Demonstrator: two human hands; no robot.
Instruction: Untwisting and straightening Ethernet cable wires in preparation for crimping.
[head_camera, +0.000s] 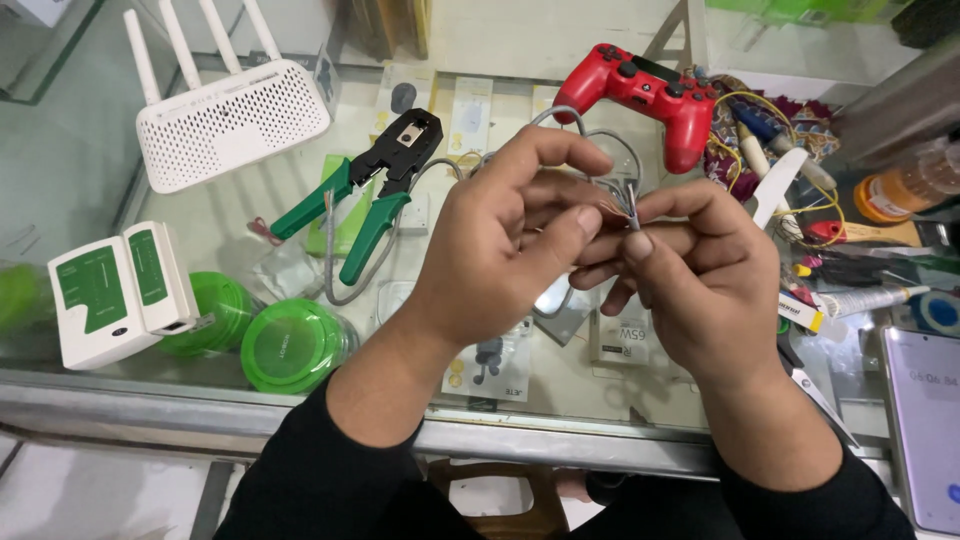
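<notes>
A thin grey cable (622, 150) with a round, smooth jacket is held at mid-frame above a glass counter (250, 215); its stripped end shows short coloured strands fanned out between the fingertips. The cable loops upward behind the hands and trails left toward the tools. The left hand (495, 245) curls around it, thumb pressed against the forefinger so that the cable end is pinched there. The right hand (700, 275) meets it from the other side, thumb and forefinger closed on the same end, just beside the left fingertips. Both wrists wear black sleeves.

Left of the hands lies a crimping tool (365, 190) with a black metal head and green moulded handles, spread apart, the cable passing near them. Farther left stands a white, box-shaped cable tester (120, 290) in two parts, each with a green face panel. Two round green lids (292, 345), glossy and translucent, sit below the glass near it. A white router (232, 120) with a perforated shell and four straight antennas rests at the far left. A red game controller (650, 95), matte plastic with dark buttons, lies beyond the hands. A phone (925, 420) with a lit screen lies flat at the right edge.
</notes>
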